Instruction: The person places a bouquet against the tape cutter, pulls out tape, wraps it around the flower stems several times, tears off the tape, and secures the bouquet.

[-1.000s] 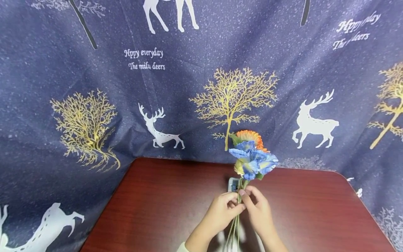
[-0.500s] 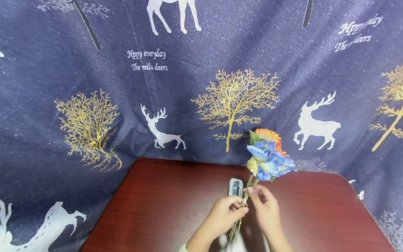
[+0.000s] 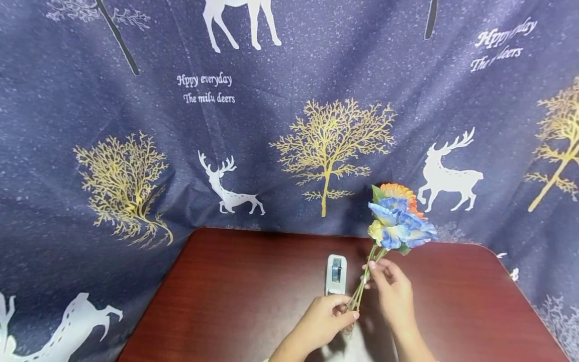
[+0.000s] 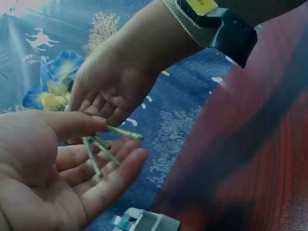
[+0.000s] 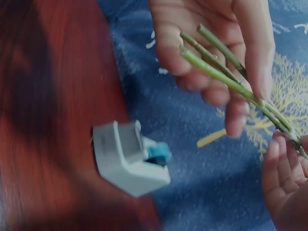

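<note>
A small bunch of flowers, blue blooms point(image 3: 400, 223) in front of an orange flower point(image 3: 401, 193), leans to the right over the table. My right hand point(image 3: 396, 296) pinches its thin green stems point(image 3: 362, 291) just under the blooms. Lower down, my left hand point(image 3: 322, 318) holds the same stems between thumb and fingers. In the left wrist view, several cut stem ends point(image 4: 108, 156) stick out past the left thumb. A pale grey tape dispenser point(image 3: 336, 274) with a blue roll stands left of the stems; the left hand overlaps its near end in the head view.
The dark red table point(image 3: 239, 286) ends at a back edge against a blue cloth point(image 3: 253, 125) printed with deer and trees. In the left wrist view, a black wrist mount point(image 4: 233, 38) sits at the right arm's cuff.
The flowers and my right hand have moved to the right, uncovering the tape dispenser. My left hand has come lower, near the stem ends, and the hands are farther apart.
</note>
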Available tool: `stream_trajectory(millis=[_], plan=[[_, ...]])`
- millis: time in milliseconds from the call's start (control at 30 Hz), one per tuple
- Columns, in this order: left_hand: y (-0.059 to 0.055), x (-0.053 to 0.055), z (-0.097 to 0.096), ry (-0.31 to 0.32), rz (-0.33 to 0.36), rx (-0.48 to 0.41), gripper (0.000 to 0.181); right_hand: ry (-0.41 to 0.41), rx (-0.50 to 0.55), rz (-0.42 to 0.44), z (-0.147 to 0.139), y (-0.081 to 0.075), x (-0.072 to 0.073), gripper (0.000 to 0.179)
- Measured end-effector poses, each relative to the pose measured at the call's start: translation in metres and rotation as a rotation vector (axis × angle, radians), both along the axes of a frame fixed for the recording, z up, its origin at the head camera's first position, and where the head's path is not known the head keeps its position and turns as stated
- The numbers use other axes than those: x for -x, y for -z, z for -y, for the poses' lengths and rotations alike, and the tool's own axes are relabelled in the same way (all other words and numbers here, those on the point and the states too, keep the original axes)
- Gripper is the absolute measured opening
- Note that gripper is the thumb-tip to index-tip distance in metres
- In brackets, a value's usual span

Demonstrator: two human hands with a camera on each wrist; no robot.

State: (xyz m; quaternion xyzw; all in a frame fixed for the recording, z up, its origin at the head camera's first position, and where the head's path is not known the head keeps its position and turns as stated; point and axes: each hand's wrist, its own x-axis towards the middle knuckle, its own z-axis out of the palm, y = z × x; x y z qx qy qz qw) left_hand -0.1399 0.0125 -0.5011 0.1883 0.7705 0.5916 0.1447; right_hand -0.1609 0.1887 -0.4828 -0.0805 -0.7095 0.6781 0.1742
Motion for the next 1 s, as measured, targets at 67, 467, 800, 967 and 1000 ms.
stream_trajectory(millis=[67,467,800,967,1000], plan=[[0.002,0.000,-0.001,0.006,0.051,-0.020,0.021,-0.010,0.049,0.010,-0.005,0.004,0.003,0.023],[0.026,0.003,-0.002,-0.032,0.073,0.093,0.034,-0.096,0.011,0.185,-0.023,0.036,0.014,0.032],[0.048,0.011,-0.003,-0.046,0.055,0.185,0.018,-0.178,-0.001,0.268,-0.027,0.064,0.020,0.031],[0.052,0.012,-0.003,-0.045,0.026,0.216,0.019,-0.194,-0.030,0.312,-0.031,0.073,0.022,0.032],[0.053,0.012,-0.003,-0.045,0.024,0.221,0.020,-0.197,-0.032,0.324,-0.031,0.074,0.022,0.032]])
